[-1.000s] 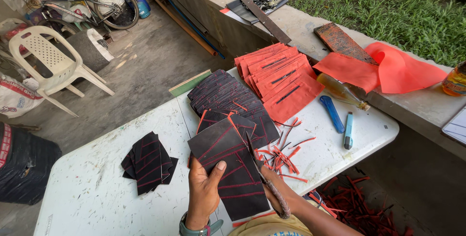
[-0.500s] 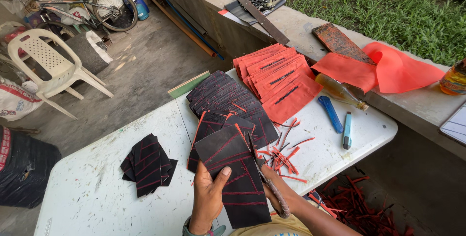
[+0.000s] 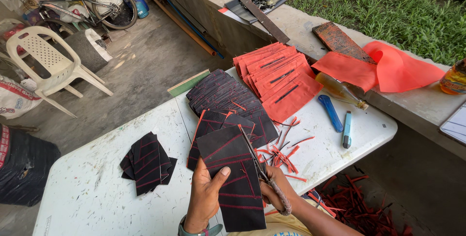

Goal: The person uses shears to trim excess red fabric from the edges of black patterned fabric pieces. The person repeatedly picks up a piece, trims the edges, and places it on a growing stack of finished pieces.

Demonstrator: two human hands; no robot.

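Observation:
My left hand (image 3: 206,194) holds a black fabric piece with red stitching (image 3: 232,168) above the white table (image 3: 92,192), thumb on top. My right hand (image 3: 276,194) grips scissors (image 3: 257,160) whose blades run along the piece's right edge. More black stitched pieces lie under it (image 3: 206,126), and a fanned pile of them (image 3: 223,92) sits beyond. A small stack of black pieces (image 3: 145,163) lies to the left. Red fabric trimmings (image 3: 284,151) are scattered by my right hand.
A stack of red fabric pieces (image 3: 279,73), two blue utility knives (image 3: 331,112) and a bottle (image 3: 342,90) lie at the table's far right. Red cloth (image 3: 388,68) drapes the concrete ledge. A white plastic chair (image 3: 46,63) and bicycle (image 3: 104,5) stand on the left floor.
My left hand has lifted and turned the black piece nearer to me, and the scissors have moved up along its right edge.

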